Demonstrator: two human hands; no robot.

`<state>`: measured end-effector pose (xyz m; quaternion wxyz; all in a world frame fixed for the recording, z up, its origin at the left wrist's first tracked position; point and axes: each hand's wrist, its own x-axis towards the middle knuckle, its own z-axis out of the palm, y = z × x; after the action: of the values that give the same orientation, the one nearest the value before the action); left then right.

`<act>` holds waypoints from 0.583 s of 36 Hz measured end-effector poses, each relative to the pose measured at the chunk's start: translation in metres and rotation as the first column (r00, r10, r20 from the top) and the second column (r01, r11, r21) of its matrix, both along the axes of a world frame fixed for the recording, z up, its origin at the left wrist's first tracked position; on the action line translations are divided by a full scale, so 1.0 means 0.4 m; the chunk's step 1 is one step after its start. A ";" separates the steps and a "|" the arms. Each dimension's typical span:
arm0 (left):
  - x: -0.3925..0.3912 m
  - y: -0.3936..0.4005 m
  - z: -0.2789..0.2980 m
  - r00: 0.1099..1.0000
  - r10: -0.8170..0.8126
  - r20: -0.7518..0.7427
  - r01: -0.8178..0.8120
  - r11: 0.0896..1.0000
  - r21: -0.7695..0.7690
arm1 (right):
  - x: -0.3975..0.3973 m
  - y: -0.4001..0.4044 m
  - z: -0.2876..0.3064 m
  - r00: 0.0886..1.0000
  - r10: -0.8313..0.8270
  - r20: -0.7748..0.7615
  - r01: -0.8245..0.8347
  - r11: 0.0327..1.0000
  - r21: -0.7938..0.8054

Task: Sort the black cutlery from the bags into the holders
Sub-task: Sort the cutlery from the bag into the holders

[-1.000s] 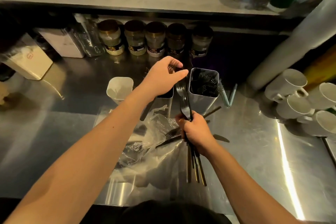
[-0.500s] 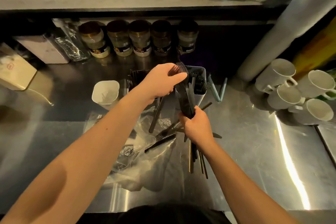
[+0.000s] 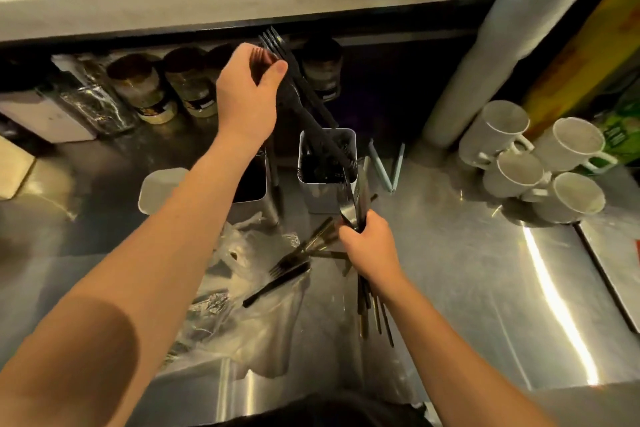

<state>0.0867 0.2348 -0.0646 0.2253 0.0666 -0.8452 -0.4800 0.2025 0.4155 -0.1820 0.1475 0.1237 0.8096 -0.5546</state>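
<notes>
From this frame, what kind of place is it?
Likely a cafe or restaurant service station: a stainless steel counter, stacked white mugs, a row of jars under a shelf, and metal cutlery holders being stocked.

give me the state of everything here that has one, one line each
left hand: raised, pinching black forks
forks: lifted above the holders, tines up
right hand: gripping a bundle of cutlery
bundle: upright in the fist
right holder: upright, partly filled
left holder: upright, contents unclear
plastic bag: open, crumpled flat
mugs: lying on their sides
</notes>
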 end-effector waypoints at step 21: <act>-0.042 -0.003 -0.027 0.998 0.032 -0.046 -0.037 0.993 -0.109 | -0.031 0.056 -0.008 0.997 -0.062 0.039 0.064 0.996 -0.061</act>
<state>0.0699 0.2338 -0.0755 0.2557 0.0579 -0.8639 -0.4300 0.1901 0.4381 -0.1851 0.1485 0.1546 0.7848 -0.5814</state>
